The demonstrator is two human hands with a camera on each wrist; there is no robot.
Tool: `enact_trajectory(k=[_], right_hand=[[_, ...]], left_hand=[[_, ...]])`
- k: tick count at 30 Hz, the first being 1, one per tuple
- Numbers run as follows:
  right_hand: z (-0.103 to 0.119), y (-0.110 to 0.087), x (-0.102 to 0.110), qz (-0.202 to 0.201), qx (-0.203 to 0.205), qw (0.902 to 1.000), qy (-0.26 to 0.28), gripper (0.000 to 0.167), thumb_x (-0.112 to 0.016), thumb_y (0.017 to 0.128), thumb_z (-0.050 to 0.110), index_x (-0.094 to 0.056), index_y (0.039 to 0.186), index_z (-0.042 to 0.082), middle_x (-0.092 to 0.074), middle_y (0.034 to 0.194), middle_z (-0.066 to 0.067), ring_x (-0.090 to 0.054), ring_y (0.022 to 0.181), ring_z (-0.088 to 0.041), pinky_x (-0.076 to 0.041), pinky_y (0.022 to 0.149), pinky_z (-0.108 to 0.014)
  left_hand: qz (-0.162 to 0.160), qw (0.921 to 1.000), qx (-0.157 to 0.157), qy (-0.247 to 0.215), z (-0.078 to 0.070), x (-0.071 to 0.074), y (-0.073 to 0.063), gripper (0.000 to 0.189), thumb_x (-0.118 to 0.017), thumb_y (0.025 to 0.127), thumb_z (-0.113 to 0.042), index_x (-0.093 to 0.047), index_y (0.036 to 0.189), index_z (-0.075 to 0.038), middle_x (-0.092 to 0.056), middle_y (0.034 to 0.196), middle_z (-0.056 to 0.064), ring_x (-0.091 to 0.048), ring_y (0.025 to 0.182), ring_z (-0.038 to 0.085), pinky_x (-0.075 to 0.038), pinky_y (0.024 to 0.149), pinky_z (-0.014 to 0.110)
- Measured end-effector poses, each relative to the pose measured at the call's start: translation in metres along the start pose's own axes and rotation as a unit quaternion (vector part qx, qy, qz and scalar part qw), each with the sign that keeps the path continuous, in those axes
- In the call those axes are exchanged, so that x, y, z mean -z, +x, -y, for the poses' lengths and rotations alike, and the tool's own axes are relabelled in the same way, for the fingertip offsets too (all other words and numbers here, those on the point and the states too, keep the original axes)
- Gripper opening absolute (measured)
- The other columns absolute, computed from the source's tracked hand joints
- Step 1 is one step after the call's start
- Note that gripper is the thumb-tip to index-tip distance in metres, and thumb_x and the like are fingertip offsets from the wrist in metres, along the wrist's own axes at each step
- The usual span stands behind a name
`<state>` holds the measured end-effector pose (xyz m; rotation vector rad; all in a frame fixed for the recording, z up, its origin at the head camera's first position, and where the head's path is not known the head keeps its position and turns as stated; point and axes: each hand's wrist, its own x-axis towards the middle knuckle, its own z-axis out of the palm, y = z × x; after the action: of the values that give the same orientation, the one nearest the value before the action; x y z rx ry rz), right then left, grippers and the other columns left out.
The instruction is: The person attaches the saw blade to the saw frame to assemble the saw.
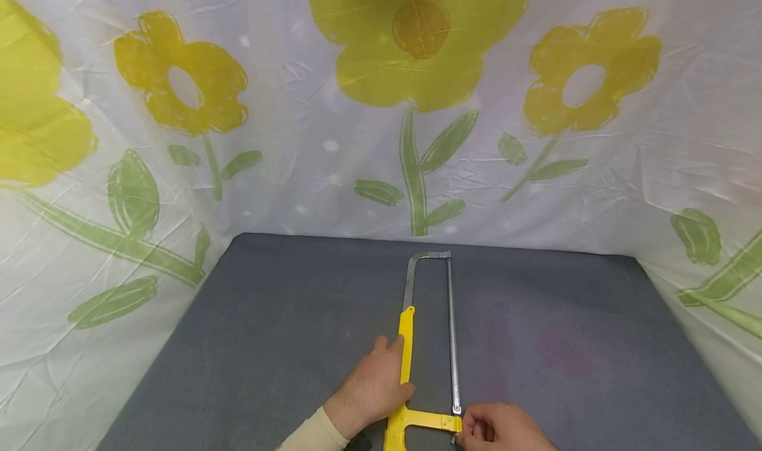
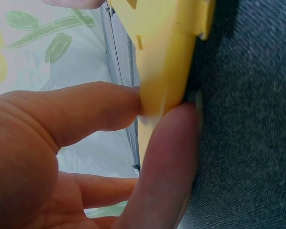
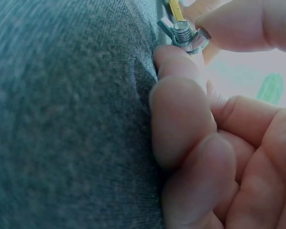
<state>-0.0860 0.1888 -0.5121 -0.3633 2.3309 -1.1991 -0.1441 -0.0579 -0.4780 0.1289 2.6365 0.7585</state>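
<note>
A hacksaw (image 1: 407,325) with a yellow frame and a silver front bow lies on the dark tabletop, its blade (image 1: 454,345) on the right side. My left hand (image 1: 372,385) grips the yellow frame; in the left wrist view, thumb and finger press on either side of the yellow part (image 2: 167,62). At the blade's near end, my right hand (image 1: 503,428) pinches a silver wing nut (image 3: 183,40) on a threaded bolt. In the right wrist view the thumb touches one wing, with a finger just below. The saw's handle runs out of the head view at the bottom.
A dark grey cloth-like surface covers the table (image 1: 286,305). Behind it and at both sides hangs a white curtain (image 1: 286,173) printed with yellow flowers and green leaves. The saw's far end lies near the table's back edge.
</note>
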Motion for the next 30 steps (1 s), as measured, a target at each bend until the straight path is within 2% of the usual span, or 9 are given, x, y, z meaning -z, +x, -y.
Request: enact_trajectory(k=[18,26,30], right_hand=[[-0.0002,-0.0014,0.0042,0.025,-0.003,0.9997,-0.002,0.012,-0.076,0.097,0.022,-0.07,0.086,0.021,-0.055,0.069,0.01,-0.045,0.057,-0.001,-0.032,0.051,-0.021],[-0.0021,-0.0021,0.0046,0.02,0.014,0.9997,-0.006,0.012,-0.077,0.097,0.023,-0.071,0.087,0.021,-0.054,0.067,0.013,-0.044,0.056,0.001,-0.031,0.05,-0.02],[-0.0036,-0.0022,0.0037,0.011,0.025,0.9996,-0.008,0.012,-0.077,0.095,0.021,-0.071,0.086,0.021,-0.054,0.067,0.015,-0.045,0.056,0.003,-0.032,0.051,-0.019]], left_hand=[[0.004,0.9999,-0.01,0.003,0.0011,0.001,0.0001,0.086,-0.088,0.089,-0.021,-0.047,0.16,0.002,-0.056,0.132,0.023,-0.059,0.071,0.02,-0.06,0.064,0.036],[0.007,0.9999,-0.008,0.003,0.0005,0.0011,0.0004,0.086,-0.088,0.088,-0.021,-0.046,0.16,0.001,-0.055,0.136,0.024,-0.059,0.071,0.02,-0.059,0.063,0.036],[0.004,0.9999,-0.009,0.004,0.0007,0.0006,0.0004,0.086,-0.088,0.088,-0.021,-0.047,0.16,0.001,-0.056,0.133,0.023,-0.058,0.069,0.019,-0.058,0.062,0.034]])
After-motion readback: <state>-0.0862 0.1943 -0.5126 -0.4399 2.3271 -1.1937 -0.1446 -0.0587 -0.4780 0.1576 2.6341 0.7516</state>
